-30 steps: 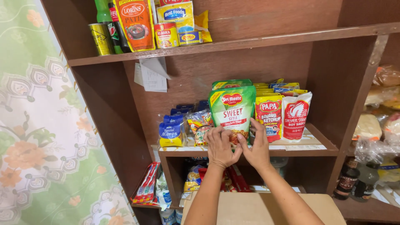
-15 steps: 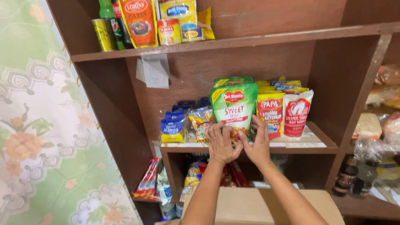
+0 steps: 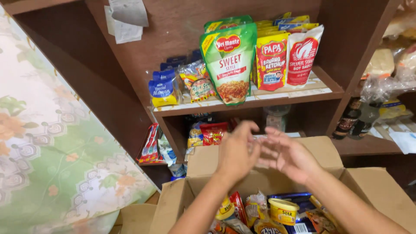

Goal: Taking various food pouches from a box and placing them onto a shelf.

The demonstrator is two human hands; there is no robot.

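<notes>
Brown wooden shelving (image 3: 182, 26) fills the view, with a green floral cloth (image 3: 52, 143) hanging at far left. On the middle shelf, from the left: small blue-and-yellow packets (image 3: 164, 89), a clear biscuit bag (image 3: 197, 82), a tall green sauce pouch (image 3: 229, 63) upright at the shelf's front edge, a red ketchup pouch (image 3: 272, 60) and a white-and-red pouch (image 3: 302, 54) just beside it. Paper slips (image 3: 125, 17) are stuck to the back panel above. Lower shelf holds red snack packets (image 3: 212, 132). Below, an open cardboard box (image 3: 208, 158) holds mixed goods, including a yellow tub (image 3: 283, 210). Left hand (image 3: 236, 154) and right hand (image 3: 288, 156) hover above the box, close together, fingers loosely spread, gripping nothing, well below the green pouch. Dark bottles (image 3: 357, 119) stand at right.
</notes>
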